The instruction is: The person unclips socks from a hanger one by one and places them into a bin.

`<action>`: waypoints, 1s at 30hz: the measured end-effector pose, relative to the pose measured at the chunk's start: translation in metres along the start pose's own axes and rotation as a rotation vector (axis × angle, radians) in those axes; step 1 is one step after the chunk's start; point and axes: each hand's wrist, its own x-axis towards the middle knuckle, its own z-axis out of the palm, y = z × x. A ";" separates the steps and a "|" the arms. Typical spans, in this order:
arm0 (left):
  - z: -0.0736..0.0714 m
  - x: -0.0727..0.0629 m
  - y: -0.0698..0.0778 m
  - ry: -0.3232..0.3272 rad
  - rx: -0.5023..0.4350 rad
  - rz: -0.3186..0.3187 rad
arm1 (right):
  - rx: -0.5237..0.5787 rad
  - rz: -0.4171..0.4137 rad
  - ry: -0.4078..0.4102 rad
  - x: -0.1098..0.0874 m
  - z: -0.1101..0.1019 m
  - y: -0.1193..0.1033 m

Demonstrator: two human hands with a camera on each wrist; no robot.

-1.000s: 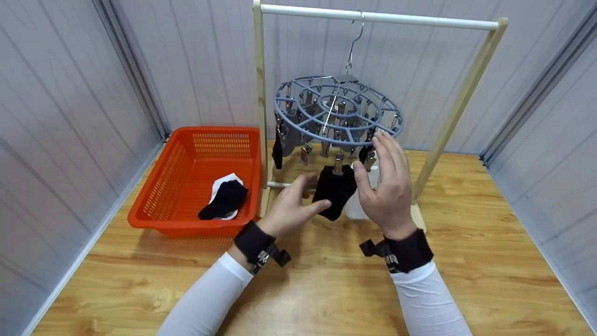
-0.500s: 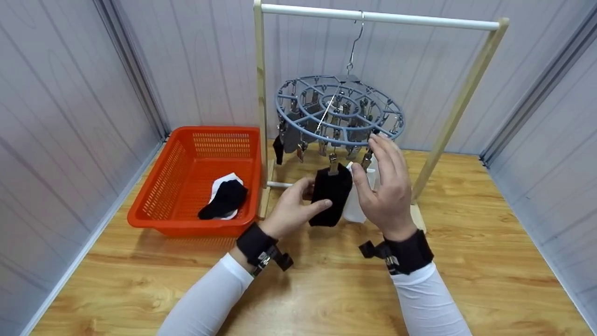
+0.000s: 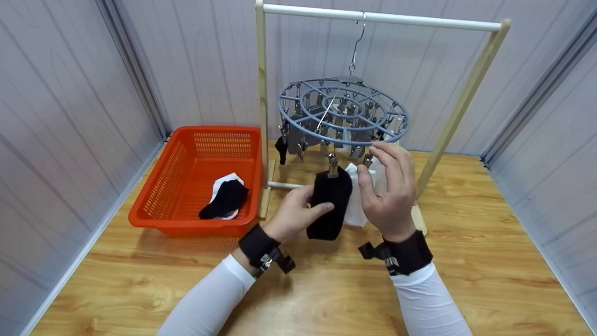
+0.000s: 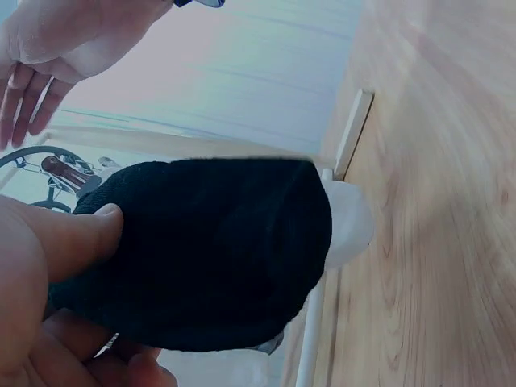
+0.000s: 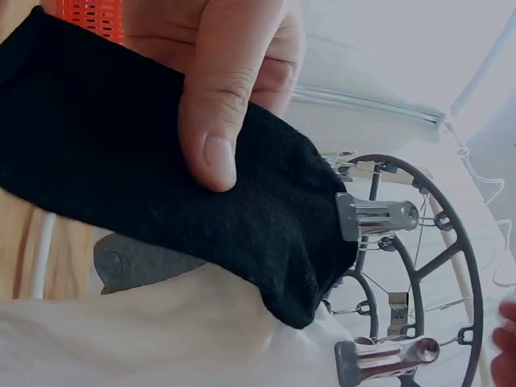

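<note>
Pale panelled walls (image 3: 200, 60) are closing in the back and both sides, and a wood-grain table (image 3: 489, 261) is filling the lower frame. We are seeing a stand (image 3: 261, 102) at upper centre-right, its white rail (image 3: 429, 20) carrying a round hanger (image 3: 345, 141) by a metal hook (image 3: 358, 42). Grey socks (image 3: 303, 137) are hanging under the ring.

Below centre, we are finding the black sock (image 3: 330, 205) dangling from a clip (image 3: 332, 166) at the hanger's front edge. Our left hand (image 3: 296, 210) is gripping it by the side, thumb lying on the near face, fingers going behind. Our right hand (image 3: 391, 198), right of centre, is holding nothing: thumb and fingers are spreading apart beside a second clip (image 3: 368, 161); we are not able to tell whether they are touching it. That clip is biting a white sock (image 3: 357, 200), which is hanging just behind the black one.

Left of centre, an orange basket (image 3: 186, 225) is sitting by the stand; inside, another black sock (image 3: 227, 199) is lying over something white (image 3: 228, 178).
</note>
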 end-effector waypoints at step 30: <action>0.002 -0.002 0.006 -0.103 -0.067 0.008 | 0.548 0.801 -0.371 -0.020 0.018 0.010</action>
